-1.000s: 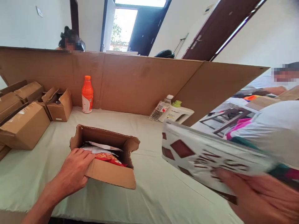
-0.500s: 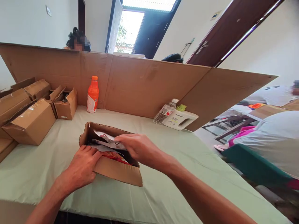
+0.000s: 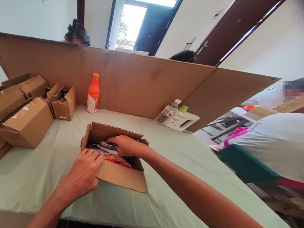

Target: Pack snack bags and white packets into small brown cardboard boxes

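An open cardboard box (image 3: 123, 179) sits on the cloth in front of me, its near flap folded outward. My left hand (image 3: 83, 171) is closed over the box's near left edge, fingertips just inside. My right hand (image 3: 125, 145) reaches down into the box from the right. Its fingers are closed on a crumpled sheet of printed grey-white paper (image 3: 104, 145), though the fingertips are partly hidden. A shiny red packet (image 3: 120, 160) lies inside along the near wall. The bottom of the box is out of sight.
Several cardboard boxes (image 3: 28, 123) stand at the left. An orange bottle (image 3: 93, 95) stands by the cardboard partition (image 3: 140, 85). A clear plastic bottle (image 3: 167, 112) leans beside a white jug (image 3: 182, 120). Other people are beyond the partition and at the right.
My right hand has moved left and deeper into the box, pushing the paper down. My left hand stays on the edge. The view has shifted slightly.
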A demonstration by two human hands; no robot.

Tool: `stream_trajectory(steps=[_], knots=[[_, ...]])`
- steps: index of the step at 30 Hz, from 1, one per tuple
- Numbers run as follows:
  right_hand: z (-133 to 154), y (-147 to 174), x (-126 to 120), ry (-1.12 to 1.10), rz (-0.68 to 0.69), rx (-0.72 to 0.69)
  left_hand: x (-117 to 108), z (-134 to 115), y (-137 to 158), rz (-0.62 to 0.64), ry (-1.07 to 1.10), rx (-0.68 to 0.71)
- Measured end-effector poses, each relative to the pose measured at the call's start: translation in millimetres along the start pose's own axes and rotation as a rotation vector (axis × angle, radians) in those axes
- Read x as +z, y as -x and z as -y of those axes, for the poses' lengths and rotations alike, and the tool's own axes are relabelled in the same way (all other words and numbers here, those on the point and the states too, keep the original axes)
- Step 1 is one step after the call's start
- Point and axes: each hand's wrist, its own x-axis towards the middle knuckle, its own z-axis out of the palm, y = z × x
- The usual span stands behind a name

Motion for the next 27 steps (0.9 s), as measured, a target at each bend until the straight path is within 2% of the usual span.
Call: stream_trajectory(steps=[5, 12, 20, 24, 27], knots=[[12.9, -18.7, 2.3, 0.137, 0.072, -0.004, 0.6, -0.2, -1.3, 0.032, -0.016, -0.004], [22.2, -25.0, 6.5, 0.192, 0.073, 0.021, 0.3, -1.4, -1.5, 0.046, -0.037, -0.03], [14.6, -34.3, 7.1, 0.153, 0.074, 0.003, -6.8, -3.6, -3.9, 0.046, -0.05, -0.022], [11.2, -22.5, 1.4, 0.061, 0.067, -0.075, -8.3, -5.3, -0.4, 0.043, -0.056, -0.013], [12.0, -9.5, 1.4, -0.024, -0.009, -0.124, -7.4, -6.7, 3.8, 0.049, -0.059, -0.008]])
